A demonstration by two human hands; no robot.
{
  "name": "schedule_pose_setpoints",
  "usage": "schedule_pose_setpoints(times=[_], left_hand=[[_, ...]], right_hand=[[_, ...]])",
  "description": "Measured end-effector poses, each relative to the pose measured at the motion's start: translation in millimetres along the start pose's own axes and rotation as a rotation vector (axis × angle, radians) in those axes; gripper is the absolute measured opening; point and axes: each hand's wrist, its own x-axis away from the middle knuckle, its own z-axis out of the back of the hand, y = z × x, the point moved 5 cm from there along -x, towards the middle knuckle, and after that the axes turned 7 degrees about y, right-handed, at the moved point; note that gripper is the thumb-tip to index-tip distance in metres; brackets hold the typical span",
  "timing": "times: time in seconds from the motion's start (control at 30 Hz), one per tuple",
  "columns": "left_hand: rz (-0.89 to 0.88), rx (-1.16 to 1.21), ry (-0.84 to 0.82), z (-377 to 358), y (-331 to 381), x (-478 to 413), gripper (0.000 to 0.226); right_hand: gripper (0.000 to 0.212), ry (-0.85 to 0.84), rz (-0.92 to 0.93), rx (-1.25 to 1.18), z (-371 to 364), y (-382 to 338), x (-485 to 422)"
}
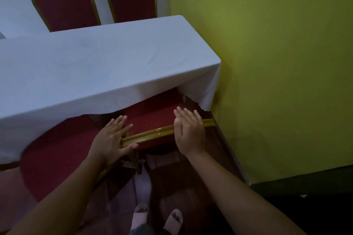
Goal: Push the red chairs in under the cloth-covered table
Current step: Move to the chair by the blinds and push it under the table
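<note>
Nearest the lens: my two feet in sandals (156, 219) on dark floor, forearms reaching up-frame from there.

Left hand (112, 139) sits at the left end of the gold top rail (152, 134) of the near-right red chair (152, 114). Fingers spread and extended over the backrest pad, thumb hooked under the rail's near face. Not a closed grip, more a flat brace. Right hand (189, 131) lies palm-down across the right end of the same rail, fingers straight, pointing toward the table, not curled round anything.

Chair position: backrest top just at the near edge of the cloth-covered table (95, 66), seat hidden under the drape. The cloth is lifted and bunched over the backrest, near the table's right corner, close to the green wall (277, 63). A second red chair (57, 150) sits left of it, also part under the cloth. Two more red chairs (65, 5) stand on the far side.

Handling, my read: metal-framed banquet chair, stiff, moderate weight, should slide on its legs. Rail is glossy, so flat palms could slip; push low and square on both ends to avoid yaw. Padding is soft, poor push point. Tablecloth is light and loose, likely to snag and drag with the backrest.
</note>
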Motion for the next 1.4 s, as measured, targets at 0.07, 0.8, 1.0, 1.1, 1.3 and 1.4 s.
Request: schedule_pose_setpoints(times=[0.07, 0.8, 1.0, 1.1, 1.3, 1.4], left_hand=[[0.026, 0.051, 0.022, -3.1, 8.7, 2.6, 0.101], [0.149, 0.106, 0.024, -19.6, 19.5, -48.2, 0.111], [0.159, 0.141, 0.023, -26.6, 25.8, -70.8, 0.112], [0.160, 0.143, 0.025, -28.9, 26.2, -76.5, 0.114], [0.174, 0.142, 0.012, -31.8, 28.5, -74.0, 0.118], [0.172, 0.131, -0.008, -29.7, 29.0, -71.6, 0.116]], right_hand=[[0.046, 0.001, 0.005, -0.024, 3.9, 8.0, 1.6], [0.050, 0.009, 0.113, 0.030, -1.0, 46.9, -53.2], [0.051, 0.007, 0.086, 0.047, -0.9, 63.3, -76.3], [0.052, 0.007, 0.069, 0.049, -3.0, 67.0, -80.2], [0.055, 0.014, -0.025, 0.065, -5.1, 71.7, -73.1], [0.057, 0.032, -0.082, 0.055, -4.6, 70.2, -69.3]])
